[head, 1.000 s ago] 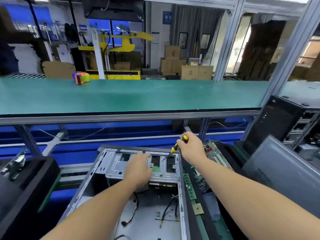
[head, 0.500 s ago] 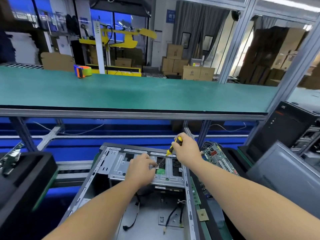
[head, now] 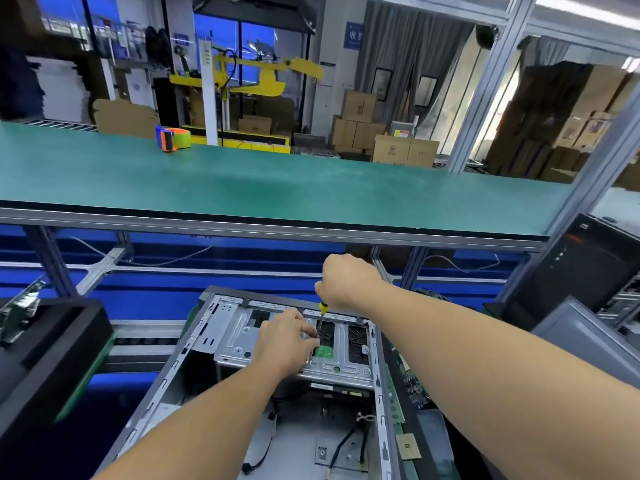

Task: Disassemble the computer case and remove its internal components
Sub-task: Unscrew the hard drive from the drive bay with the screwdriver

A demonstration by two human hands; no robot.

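Case point(head: 242, 393) lay open below both hands, drive cage point(head: 239, 341) across far end. Right hand point(head: 348, 280) fisted round screwdriver point(head: 322, 315) handle, held upright, tip down at cage just beyond left fingertips. Left hand point(head: 285, 341) rested on cage, fingers point(head: 308, 329) curled, pinched near shaft tip; what was pinched could not be told. Loose cables point(head: 341, 445) on case floor nearer than fingers. Tape dispenser point(head: 172, 137) far beyond, on green bench point(head: 277, 188).

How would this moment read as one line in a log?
right hand: grips screwdriver upright | left hand: fingertips at its tip | target: drive cage in case
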